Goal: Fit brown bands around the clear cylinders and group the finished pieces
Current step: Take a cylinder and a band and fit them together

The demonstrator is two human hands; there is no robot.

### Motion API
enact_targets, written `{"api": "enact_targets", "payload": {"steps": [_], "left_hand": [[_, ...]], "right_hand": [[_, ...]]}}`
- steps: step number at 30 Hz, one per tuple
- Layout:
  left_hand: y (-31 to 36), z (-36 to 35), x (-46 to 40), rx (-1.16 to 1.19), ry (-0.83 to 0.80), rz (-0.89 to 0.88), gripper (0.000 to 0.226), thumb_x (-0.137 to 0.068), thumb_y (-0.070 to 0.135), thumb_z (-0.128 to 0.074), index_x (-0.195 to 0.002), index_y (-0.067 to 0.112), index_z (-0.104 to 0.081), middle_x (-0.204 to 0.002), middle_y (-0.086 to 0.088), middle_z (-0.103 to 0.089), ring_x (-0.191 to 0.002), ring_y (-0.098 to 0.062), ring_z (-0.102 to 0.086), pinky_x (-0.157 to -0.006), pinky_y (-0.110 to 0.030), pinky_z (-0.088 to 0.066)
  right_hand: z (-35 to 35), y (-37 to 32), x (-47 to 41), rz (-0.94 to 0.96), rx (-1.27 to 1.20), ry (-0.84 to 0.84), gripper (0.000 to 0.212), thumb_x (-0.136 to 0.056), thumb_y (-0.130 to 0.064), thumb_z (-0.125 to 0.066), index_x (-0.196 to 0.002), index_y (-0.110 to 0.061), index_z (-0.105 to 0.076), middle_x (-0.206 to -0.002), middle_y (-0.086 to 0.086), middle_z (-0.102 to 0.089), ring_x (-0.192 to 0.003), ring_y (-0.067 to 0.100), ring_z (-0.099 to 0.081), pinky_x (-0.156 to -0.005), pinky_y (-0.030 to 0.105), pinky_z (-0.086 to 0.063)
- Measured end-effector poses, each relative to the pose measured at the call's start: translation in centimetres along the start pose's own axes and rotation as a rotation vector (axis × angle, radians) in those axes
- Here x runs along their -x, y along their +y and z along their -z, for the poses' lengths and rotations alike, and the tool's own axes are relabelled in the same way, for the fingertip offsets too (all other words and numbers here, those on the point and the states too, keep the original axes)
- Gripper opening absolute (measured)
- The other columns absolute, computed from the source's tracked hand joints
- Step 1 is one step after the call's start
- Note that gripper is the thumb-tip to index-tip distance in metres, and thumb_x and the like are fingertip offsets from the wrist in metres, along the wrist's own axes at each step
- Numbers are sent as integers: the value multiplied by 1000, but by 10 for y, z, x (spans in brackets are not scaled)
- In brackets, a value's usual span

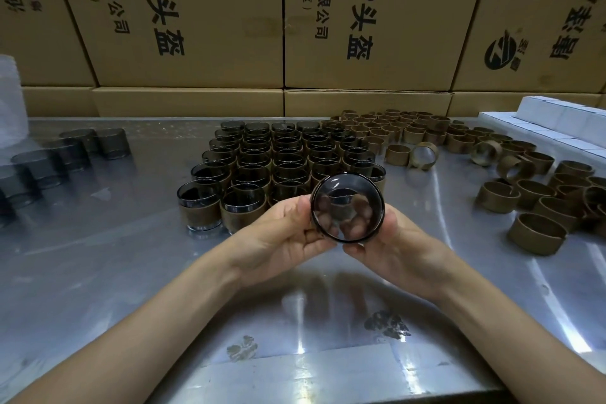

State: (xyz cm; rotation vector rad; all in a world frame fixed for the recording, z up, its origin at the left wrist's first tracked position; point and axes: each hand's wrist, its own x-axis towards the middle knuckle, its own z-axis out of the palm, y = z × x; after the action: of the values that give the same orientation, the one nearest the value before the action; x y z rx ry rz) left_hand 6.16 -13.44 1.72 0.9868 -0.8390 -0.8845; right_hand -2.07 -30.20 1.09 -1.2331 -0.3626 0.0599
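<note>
Both hands point(285, 229) point(396, 239) grip one cylinder point(347, 208) — band unclear. Banded block point(278, 157) at 12 o'clock; loose bands point(524, 193) at 2, bare cylinders point(49, 161) at 10 — plenty left.

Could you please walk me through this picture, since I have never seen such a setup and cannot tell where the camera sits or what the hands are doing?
There is no machine here: a person works with bare hands, and the one camera is worn on the head, looking forward and down. The left hand and right hand together hold a clear cylinder, its end turned toward the camera. On the metal table stands a block of finished pieces, cylinders wearing brown bands. Loose brown bands lie to the right, bare cylinders to the left. Cardboard boxes are stacked behind.
</note>
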Motion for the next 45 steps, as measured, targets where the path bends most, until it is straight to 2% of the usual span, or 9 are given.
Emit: {"api": "enact_targets", "payload": {"steps": [7,11,15,20,23,28,31,36,45], "left_hand": [[-1,4,0,-19,-8,25,59,-61,58,-81,-110,25,-72,-113,-1,-70,-107,-11,-65,-86,-22,-52],[4,3,0,25,100,43,95,-62,67,-72,-128,1,-55,-133,-27,-52,-125,-38,-50,-107,-47,-41],[4,-5,-6,-170,213,-11,67,-78,71,-34,-85,11,-64,-90,-9,-65,-87,-19,-60,-84,-31,-46],[-3,-10,-5,-544,245,-231,62,-83,73,-35,-71,19,-64,-81,0,-64,-90,-20,-61,-92,-29,-43],[-7,-8,-3,-801,255,-359,57,-92,56,-31,-80,12,-66,-90,-2,-63,-97,-20,-58,-98,-41,-39],[-9,-7,-2,-1262,236,-443,40,-98,45,-32,-110,22,-62,-113,12,-62,-113,-6,-52,-99,-23,-36],[-3,-1,1,-1401,317,-470,38,-96,43,-41,-124,23,-57,-123,14,-57,-120,2,-46,-103,-18,-33],[11,15,6,-1656,460,-473,31,-92,35,-57,-119,21,-62,-122,8,-61,-119,-7,-51,-112,-37,-29],[15,45,7,-1837,538,9,80,-79,75,-41,-145,31,-36,-154,8,-30,-146,-15,-16,-117,-45,3]], "right_hand": [[2,-1,0,-24,-14,56,74,-51,-56,-87,-111,-15,-68,-108,7,-65,-94,14,-55,-74,22,-44],[-3,-6,1,-51,-126,197,94,-63,-67,-72,-125,3,-57,-132,30,-50,-118,34,-51,-107,45,-37],[-11,-7,-3,5,15,459,64,-74,-64,-54,-88,-2,-67,-84,14,-67,-80,23,-66,-70,30,-55],[-10,-5,-5,196,381,600,48,-81,-56,-49,-55,-16,-58,-67,-2,-57,-71,8,-56,-75,23,-43],[-6,-2,-4,348,587,657,51,-92,-46,-52,-59,-7,-56,-68,1,-52,-67,9,-50,-67,22,-43],[3,0,-1,497,975,768,50,-96,-36,-49,-59,-3,-55,-68,0,-49,-61,7,-47,-58,21,-38],[13,-1,0,452,1165,849,53,-96,-42,-44,-58,-6,-52,-66,-2,-49,-63,11,-46,-58,27,-35],[24,1,1,351,1274,935,57,-99,-39,-44,-55,-3,-38,-52,7,-40,-52,16,-37,-54,24,-25],[29,1,-2,99,1495,968,61,-93,-62,-26,-55,-16,-39,-54,-5,-44,-71,16,-42,-49,30,-25]]}}
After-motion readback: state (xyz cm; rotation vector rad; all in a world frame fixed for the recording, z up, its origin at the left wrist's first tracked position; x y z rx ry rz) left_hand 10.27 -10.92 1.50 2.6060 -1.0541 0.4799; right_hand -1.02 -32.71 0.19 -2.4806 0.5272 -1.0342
